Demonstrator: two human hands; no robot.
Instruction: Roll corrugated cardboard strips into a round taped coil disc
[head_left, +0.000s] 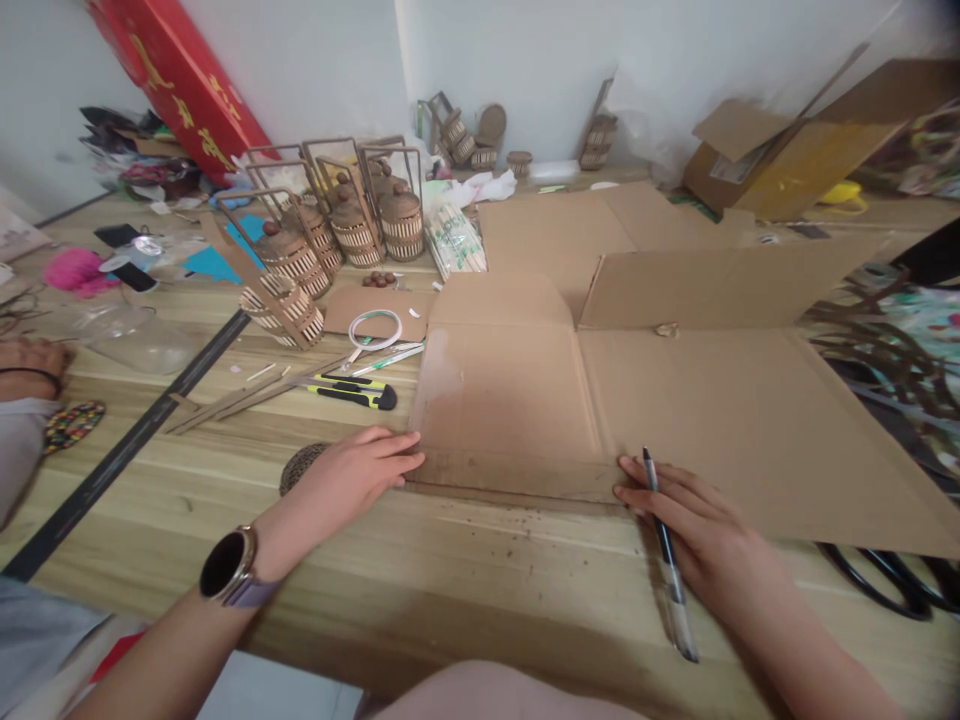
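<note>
A large unfolded cardboard sheet (517, 390) lies flat in front of me, one flap standing up. Along its near edge runs a narrow brownish strip (517, 475); whether it is a ruler or part of the cardboard I cannot tell. My left hand (360, 470) rests with fingers stretched out, fingertips on the strip's left end. At the other end, my right hand (697, 525) touches the strip with its fingertips. A black pen (667, 560) is tucked between the right hand's fingers, pointing away from me. A round woven piece (300, 468) is partly hidden behind my left wrist.
Left of the cardboard lie a yellow-black utility knife (349, 392), a tape roll (375, 328) and wooden strips (232, 402). Several small bamboo lanterns (352, 225) stand behind. Another person's hand (30, 365) rests at far left. Black scissors handles (877, 580) stick out at right.
</note>
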